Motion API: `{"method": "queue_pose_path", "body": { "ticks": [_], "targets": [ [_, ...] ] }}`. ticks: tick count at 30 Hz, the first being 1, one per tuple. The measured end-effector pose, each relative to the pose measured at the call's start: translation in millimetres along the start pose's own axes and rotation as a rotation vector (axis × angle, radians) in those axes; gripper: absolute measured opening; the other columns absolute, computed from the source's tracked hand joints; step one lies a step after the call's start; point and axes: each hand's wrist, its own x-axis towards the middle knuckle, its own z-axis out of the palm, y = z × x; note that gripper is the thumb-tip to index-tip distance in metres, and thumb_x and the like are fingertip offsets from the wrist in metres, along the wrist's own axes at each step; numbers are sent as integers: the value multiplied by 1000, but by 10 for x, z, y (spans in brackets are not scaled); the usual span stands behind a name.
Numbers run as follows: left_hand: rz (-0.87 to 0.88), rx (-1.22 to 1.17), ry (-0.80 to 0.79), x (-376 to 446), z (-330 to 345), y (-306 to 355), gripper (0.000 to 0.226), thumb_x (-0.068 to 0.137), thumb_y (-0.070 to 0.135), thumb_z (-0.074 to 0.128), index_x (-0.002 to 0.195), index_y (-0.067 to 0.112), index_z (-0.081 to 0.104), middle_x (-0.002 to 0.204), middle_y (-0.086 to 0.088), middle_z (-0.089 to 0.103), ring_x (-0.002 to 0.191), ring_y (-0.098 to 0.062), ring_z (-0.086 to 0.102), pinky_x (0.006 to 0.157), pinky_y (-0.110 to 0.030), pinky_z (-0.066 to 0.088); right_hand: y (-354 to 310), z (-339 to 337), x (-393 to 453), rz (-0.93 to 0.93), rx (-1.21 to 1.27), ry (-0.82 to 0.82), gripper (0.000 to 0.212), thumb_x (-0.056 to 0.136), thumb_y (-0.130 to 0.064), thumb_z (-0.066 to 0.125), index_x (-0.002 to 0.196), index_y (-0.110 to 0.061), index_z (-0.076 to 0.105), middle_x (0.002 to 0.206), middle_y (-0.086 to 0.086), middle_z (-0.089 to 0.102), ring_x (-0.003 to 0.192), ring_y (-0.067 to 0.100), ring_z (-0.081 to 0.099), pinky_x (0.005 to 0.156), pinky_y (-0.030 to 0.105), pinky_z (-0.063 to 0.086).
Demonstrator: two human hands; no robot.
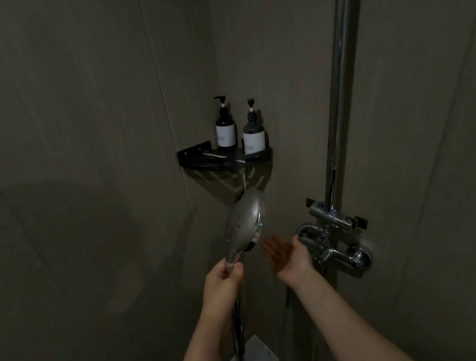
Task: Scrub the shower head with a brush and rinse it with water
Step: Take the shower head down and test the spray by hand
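A chrome shower head (244, 223) stands upright in the middle of the dim shower stall, its round back toward me and its face turned to the right. My left hand (222, 283) grips its handle from below, with the hose (240, 344) hanging down under it. To the right of the head, my right hand (290, 255) is held open, palm up and fingers straight, a short gap from the spray face. It holds nothing. No brush is in view, and no water stream is plainly visible.
A chrome mixer tap (337, 246) and riser pipe (341, 87) are on the right wall, just right of my right hand. A black corner shelf (199, 158) above the shower head carries two dark pump bottles (225, 128). Tiled walls close in on both sides.
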Motion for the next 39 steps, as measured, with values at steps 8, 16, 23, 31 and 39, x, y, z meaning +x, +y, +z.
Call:
{"method": "queue_pose_path", "body": {
  "ticks": [8, 16, 23, 31, 39],
  "targets": [
    [30, 31, -10, -24, 25, 19, 28, 91, 6, 54, 65, 10, 44, 62, -3, 42, 62, -12, 38, 55, -18, 33, -42, -7, 35, -3, -53, -60, 50, 100, -43, 28, 107, -3, 58, 115, 15, 59, 116, 26, 53, 76, 33, 47],
    [5, 11, -14, -17, -36, 23, 24, 91, 7, 54, 69, 10, 47, 66, -7, 43, 66, -18, 39, 62, -29, 32, -65, -796, 257, 26, -1024, 299, 26, 94, -16, 45, 69, -12, 51, 66, 6, 54, 54, 16, 44, 53, 22, 33],
    [0, 8, -15, -1, -35, 8, 25, 91, 8, 54, 67, 11, 48, 64, -4, 45, 65, -17, 41, 63, -29, 33, -236, -1067, 374, 39, -1113, 378, 30, 95, -16, 45, 66, -12, 49, 59, 2, 47, 39, 9, 35, 39, 13, 23],
    [14, -19, -24, 34, 6, -4, 26, 92, 6, 52, 67, 11, 47, 61, -2, 46, 58, -11, 42, 55, -23, 35, -200, -1050, 346, 81, -899, 285, 31, 101, -25, 36, 111, -2, 55, 94, 12, 57, 85, 25, 54, 66, 28, 42],
    [-4, 20, -27, 75, 16, -75, 27, 91, 8, 53, 66, 12, 45, 63, -6, 44, 61, -16, 39, 59, -30, 30, -66, -720, 381, 102, -887, 154, 21, 98, -17, 39, 87, -12, 57, 79, 5, 61, 68, 16, 57, 59, 26, 43]
  ]
}}
